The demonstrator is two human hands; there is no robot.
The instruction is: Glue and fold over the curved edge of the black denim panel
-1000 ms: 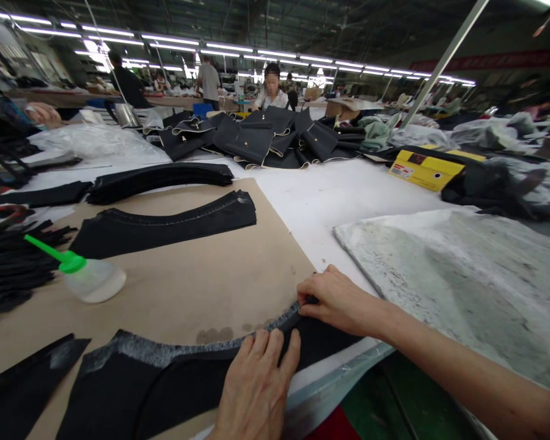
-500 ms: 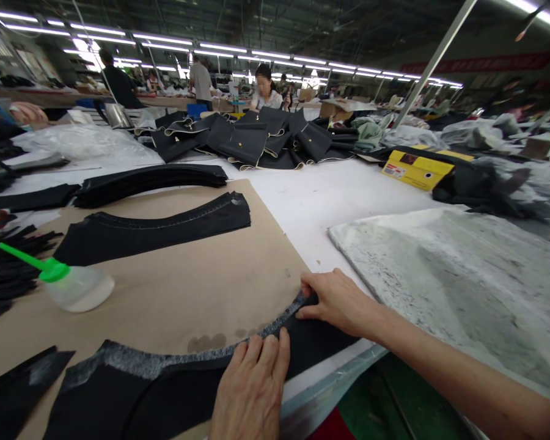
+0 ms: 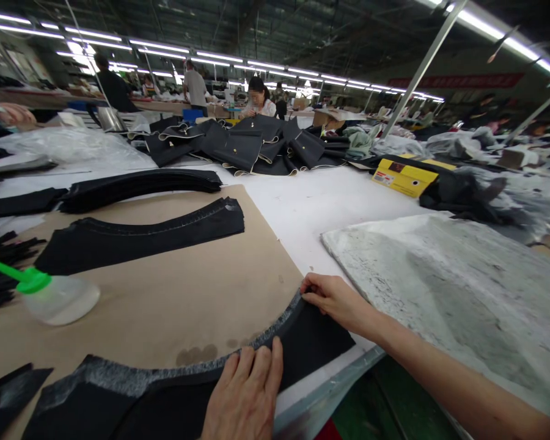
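Note:
A long black fabric piece (image 3: 174, 397) lies along the table's near edge, its curved upper border marked with a speckled grey-white strip. My left hand (image 3: 247, 385) rests flat on this piece at the strip, fingers stretched out and slightly bent. At the strip's right end, my right hand (image 3: 330, 296) pinches the border between thumb and fingers. Beneath the fabric is brown paper (image 3: 178, 293), with several dark damp spots close to the strip. Another curved black piece (image 3: 151, 235) lies farther back on the paper.
At left stands a squeeze bottle (image 3: 62, 299) with a green nozzle. A greyish-white slab (image 3: 440, 287) covers the right side. Behind are stacked black pieces (image 3: 142, 186), a black fabric heap (image 3: 238, 146), a yellow packet (image 3: 406, 176) and a seated person (image 3: 259, 101).
My right hand's fingers have drawn closer together at the strip's end, and more black fabric shows below them. The view has shifted slightly, moving the bottle left and down.

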